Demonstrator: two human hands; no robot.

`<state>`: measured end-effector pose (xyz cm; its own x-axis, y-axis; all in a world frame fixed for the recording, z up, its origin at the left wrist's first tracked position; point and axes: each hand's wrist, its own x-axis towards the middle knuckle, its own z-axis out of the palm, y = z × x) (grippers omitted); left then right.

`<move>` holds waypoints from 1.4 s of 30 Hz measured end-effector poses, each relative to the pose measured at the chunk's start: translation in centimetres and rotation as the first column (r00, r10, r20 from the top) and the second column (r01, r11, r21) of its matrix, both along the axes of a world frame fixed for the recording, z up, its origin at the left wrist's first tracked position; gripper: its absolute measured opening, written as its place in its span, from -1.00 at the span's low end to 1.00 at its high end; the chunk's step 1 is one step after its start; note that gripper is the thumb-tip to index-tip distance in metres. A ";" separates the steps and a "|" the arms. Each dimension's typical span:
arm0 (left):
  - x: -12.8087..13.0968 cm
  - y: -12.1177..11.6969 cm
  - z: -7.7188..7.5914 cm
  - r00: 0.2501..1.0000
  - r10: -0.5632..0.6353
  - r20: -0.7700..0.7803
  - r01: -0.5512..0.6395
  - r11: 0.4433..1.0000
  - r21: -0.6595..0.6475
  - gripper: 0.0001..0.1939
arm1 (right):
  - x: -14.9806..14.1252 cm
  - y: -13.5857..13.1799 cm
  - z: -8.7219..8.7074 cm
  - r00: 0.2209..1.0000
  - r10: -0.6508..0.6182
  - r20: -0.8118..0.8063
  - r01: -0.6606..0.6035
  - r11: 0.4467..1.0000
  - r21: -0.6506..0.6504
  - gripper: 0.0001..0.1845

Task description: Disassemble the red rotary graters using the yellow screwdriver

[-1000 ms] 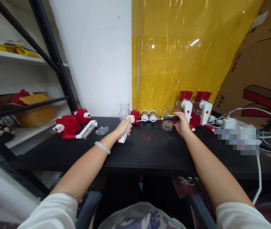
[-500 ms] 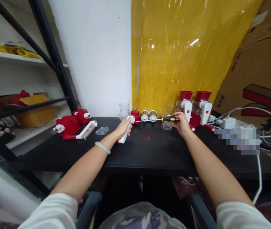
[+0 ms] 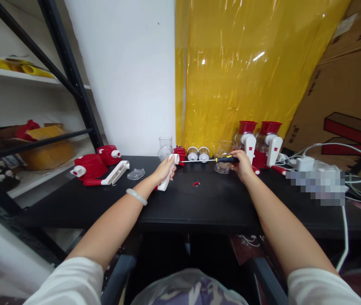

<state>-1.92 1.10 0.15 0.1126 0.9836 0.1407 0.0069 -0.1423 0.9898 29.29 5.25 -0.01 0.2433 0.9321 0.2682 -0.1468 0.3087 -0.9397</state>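
My left hand (image 3: 165,170) is closed around a white crank handle (image 3: 164,183), its round end turned up and to the right. A screwdriver (image 3: 227,159) with a black and yellow grip is in my right hand (image 3: 242,164), held almost level. Its long shaft points left, and the tip meets the round end of the handle; whether it sits on a screw is too small to tell. Below the shaft, a small red piece (image 3: 196,184) lies on the black table (image 3: 193,207). Behind my right fingers stands a clear plastic housing (image 3: 222,168).
Two red bases (image 3: 91,166), another white crank handle (image 3: 117,173) and a clear disc (image 3: 136,174) lie left. Two drum graters (image 3: 193,154) stand at the back beside a red part (image 3: 179,153). Assembled red-and-white rotary graters (image 3: 271,144) and white cables (image 3: 305,163) are right.
The screwdriver's grip has rotated in my right hand, so less of its yellow shows. My left hand and the crank handle stay in place.
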 end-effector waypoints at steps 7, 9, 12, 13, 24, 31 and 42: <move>0.0 -0.1 0.2 1.000 0.007 0.008 -0.007 1.000 -0.005 -0.58 | 0.1 0.2 -0.3 0.987 -0.062 0.151 0.061 0.998 0.008 -0.58; 0.0 -0.1 0.2 1.000 0.013 0.006 -0.013 1.000 -0.004 -0.58 | 0.1 0.3 -0.4 0.983 -0.080 0.163 0.075 0.997 0.037 -0.63; 0.1 -0.1 0.2 1.000 0.003 -0.003 -0.003 1.000 0.005 -0.58 | -0.1 0.2 -0.2 0.993 -0.061 0.102 0.058 0.998 0.036 -0.72; 0.1 -0.1 0.2 1.000 -0.003 -0.006 0.003 1.000 0.007 -0.57 | -0.1 0.1 -0.1 0.996 -0.043 0.073 0.041 0.999 0.026 -0.72; 0.0 0.0 0.1 1.000 -0.006 -0.005 0.006 1.000 0.007 -0.56 | -0.1 0.1 -0.1 0.983 -0.107 0.146 0.107 0.994 0.008 -0.63; 0.1 -0.1 0.0 1.000 -0.022 -0.018 0.022 1.000 0.010 -0.57 | -0.1 -0.5 0.5 0.982 0.119 -0.147 -0.115 0.993 0.036 -0.68; 0.2 -0.2 0.1 1.000 -0.021 -0.014 0.021 1.000 0.013 -0.59 | -0.1 -0.3 0.3 0.996 0.035 -0.081 -0.033 0.999 0.028 -0.71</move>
<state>-1.76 0.94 0.24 0.1351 0.9792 0.1515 0.0176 -0.1552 0.9877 29.16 4.97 0.32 0.2335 0.9330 0.2740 -0.2335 0.3273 -0.9156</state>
